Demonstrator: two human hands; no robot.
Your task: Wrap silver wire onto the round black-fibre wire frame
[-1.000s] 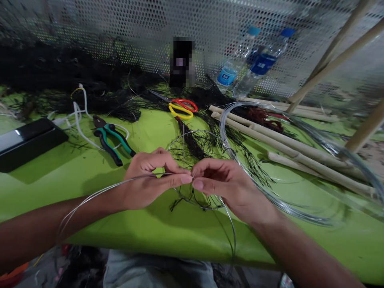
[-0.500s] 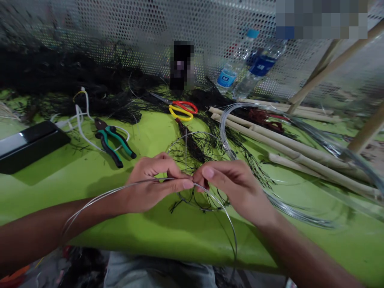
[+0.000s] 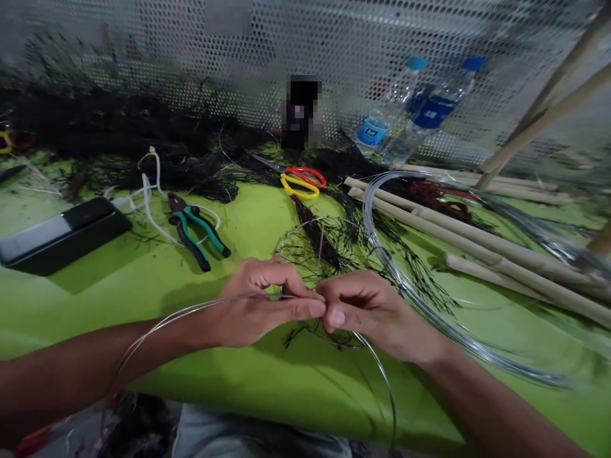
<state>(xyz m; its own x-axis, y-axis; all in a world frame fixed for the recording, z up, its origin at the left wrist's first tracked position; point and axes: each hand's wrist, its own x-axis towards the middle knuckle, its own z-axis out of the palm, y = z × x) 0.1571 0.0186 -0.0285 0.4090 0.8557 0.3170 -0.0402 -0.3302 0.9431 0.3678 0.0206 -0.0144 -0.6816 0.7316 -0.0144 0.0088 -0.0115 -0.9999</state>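
A thin silvery wire (image 3: 184,312) runs through both of my hands and curves down at either side toward the table's front edge. My left hand (image 3: 267,302) pinches it between thumb and fingers. Fingertip to fingertip with it, my right hand (image 3: 370,312) is also closed on the wire, thumb on top. Where the wire passes between the fingertips is hidden. Just beyond my hands lies black netting (image 3: 329,251) on a wire hoop, gathered into a dark bunch. Scissors (image 3: 303,182) with red and yellow handles rest behind that bunch.
On the green table (image 3: 181,369), pliers (image 3: 198,229) and a black box (image 3: 64,235) with a white cable lie left. A wire coil (image 3: 405,280) and bamboo poles (image 3: 477,245) occupy the right. Two bottles (image 3: 375,130) stand by the perforated panel (image 3: 334,38); dark netting (image 3: 119,127) heaps back left.
My right fingers have closed onto the wire against the left fingertips; before, the right thumb was lifted off it. The whole view has shifted, so things appear further right and slightly lower.
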